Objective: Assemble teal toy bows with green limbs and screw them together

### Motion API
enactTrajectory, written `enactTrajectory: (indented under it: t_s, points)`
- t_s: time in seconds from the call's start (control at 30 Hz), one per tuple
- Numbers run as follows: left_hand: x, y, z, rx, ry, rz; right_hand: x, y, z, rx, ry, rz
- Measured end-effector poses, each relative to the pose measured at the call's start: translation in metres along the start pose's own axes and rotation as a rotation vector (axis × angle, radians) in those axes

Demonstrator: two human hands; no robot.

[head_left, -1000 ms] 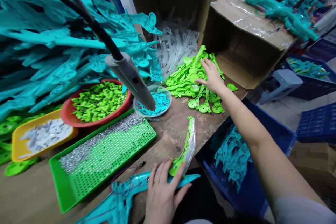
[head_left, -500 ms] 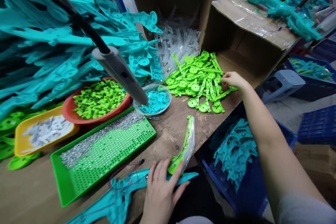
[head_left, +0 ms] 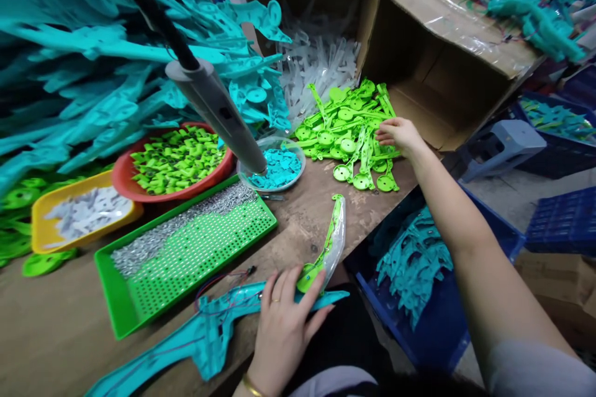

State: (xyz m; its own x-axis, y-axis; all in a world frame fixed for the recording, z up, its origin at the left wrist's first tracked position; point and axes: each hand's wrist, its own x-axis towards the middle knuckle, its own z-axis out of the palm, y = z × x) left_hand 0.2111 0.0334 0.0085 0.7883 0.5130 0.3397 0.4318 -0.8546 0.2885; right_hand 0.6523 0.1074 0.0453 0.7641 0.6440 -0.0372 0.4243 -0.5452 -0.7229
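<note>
My left hand [head_left: 286,316] lies over the narrow end of a teal plastic shell [head_left: 205,332] with thin wires in it, holding it at the table's front edge. Its fingers also touch the round end of a lime-green arm [head_left: 328,245], which has a clear strip along its side and points away from me. My right hand [head_left: 398,135] reaches out to the right side of a pile of lime-green plastic arms [head_left: 344,127]. Its fingers are stretched out and touch or hover just over the pieces; nothing shows held in them.
Nearby stand a green tray [head_left: 105,294] of screws, a red bowl [head_left: 121,183], a yellow tray [head_left: 41,223] and a clear bowl [head_left: 302,158]. A grey tool [head_left: 218,115] hangs above. Teal shells [head_left: 116,68] are heaped left. A blue crate [head_left: 433,347] stands below right.
My right hand has moved left over the green pile, and a piece at the pile's right edge has shifted left. My left hand stays on the teal shell. The view has shifted slightly.
</note>
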Motion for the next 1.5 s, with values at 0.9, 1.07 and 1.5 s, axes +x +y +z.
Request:
enactTrajectory:
  t_s: [0.9, 1.07, 1.5]
  points:
    - [0.023, 0.016, -0.019, -0.811, -0.008, -0.436, -0.215, -0.051, 0.016, 0.561, -0.423, -0.007]
    - [0.037, 0.022, -0.025, -1.529, -0.023, -0.893, -0.227, -0.034, 0.037, 0.514, -0.686, 0.206]
    - [0.021, 0.006, -0.003, -1.141, 0.299, -0.867, -0.172, 0.0, 0.066, 0.078, -0.328, -0.149]
